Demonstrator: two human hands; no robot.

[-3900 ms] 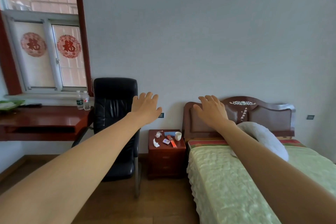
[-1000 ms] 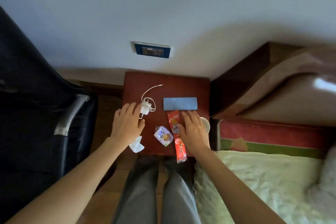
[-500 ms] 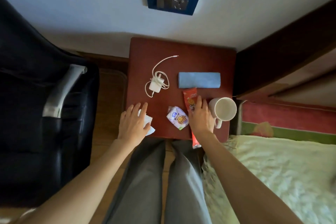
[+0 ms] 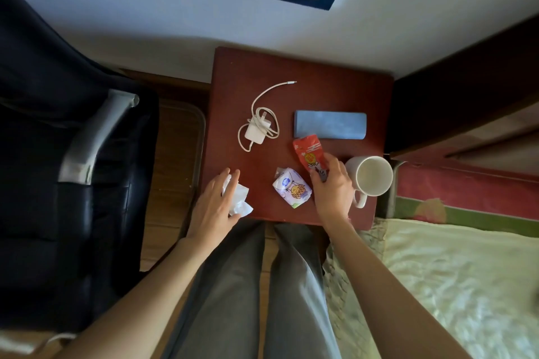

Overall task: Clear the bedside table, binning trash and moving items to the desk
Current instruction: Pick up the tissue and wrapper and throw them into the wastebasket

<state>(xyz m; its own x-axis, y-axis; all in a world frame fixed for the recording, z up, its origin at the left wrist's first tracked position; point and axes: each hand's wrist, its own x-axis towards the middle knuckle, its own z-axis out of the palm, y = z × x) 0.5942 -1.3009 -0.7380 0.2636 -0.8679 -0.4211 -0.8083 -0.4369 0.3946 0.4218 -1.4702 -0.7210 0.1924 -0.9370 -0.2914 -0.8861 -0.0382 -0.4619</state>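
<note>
A black chair (image 4: 73, 154) stands at the far left, beside the bedside table (image 4: 335, 73), which is fully loaded, so the clearing looks barely begun. At the table's left front corner the left hand (image 4: 215, 210) lies over a crumpled tissue (image 4: 240, 199), fingers spread and touching it but not closed round it. Further back lies a white charger (image 4: 256, 131) with its cable looped around it. At the front edge sits a small purple packet (image 4: 291, 188), untouched. Just beside it the right hand (image 4: 332, 186) pinches the near end of a red wrapper (image 4: 309, 151), whose far end rests close to a blue case (image 4: 329, 124). A white mug (image 4: 372, 175) stands to the right of that hand, by the bed (image 4: 452, 285). Nothing has been binned or carried off; neither bin nor desk is in view.
</note>
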